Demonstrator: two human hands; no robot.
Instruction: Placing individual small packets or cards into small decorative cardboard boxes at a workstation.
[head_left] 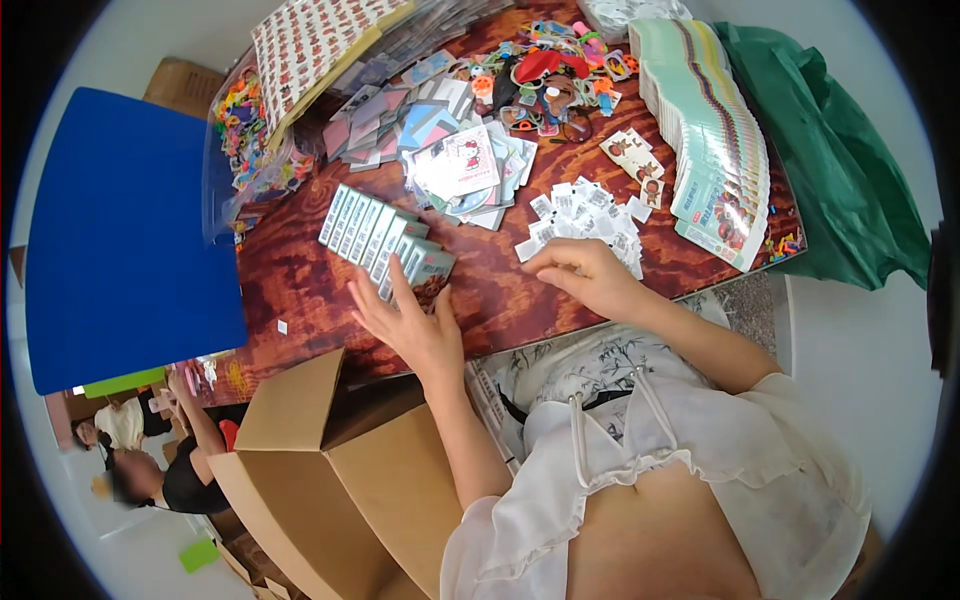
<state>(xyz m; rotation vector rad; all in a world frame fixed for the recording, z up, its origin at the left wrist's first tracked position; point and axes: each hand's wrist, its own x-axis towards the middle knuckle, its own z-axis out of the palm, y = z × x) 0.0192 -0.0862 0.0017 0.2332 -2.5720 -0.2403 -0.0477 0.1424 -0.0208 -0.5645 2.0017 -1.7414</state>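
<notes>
My left hand lies with its fingers spread over the near end of a row of small green-and-white boxes. The fingertips touch the nearest boxes, which show a picture on their fronts; the hand does not wrap round any of them. To the right, my right hand is closed, with thumb and fingers drawn together at the near left edge of a loose pile of small white printed labels. Whatever those fingertips hold, if anything, is hidden.
Beyond lie flat square packets, a heap of colourful trinkets and small brown-printed cards. Fanned cards stand at right beside a green bag. An open cardboard box sits near left, below a blue panel. Other people sit farther left.
</notes>
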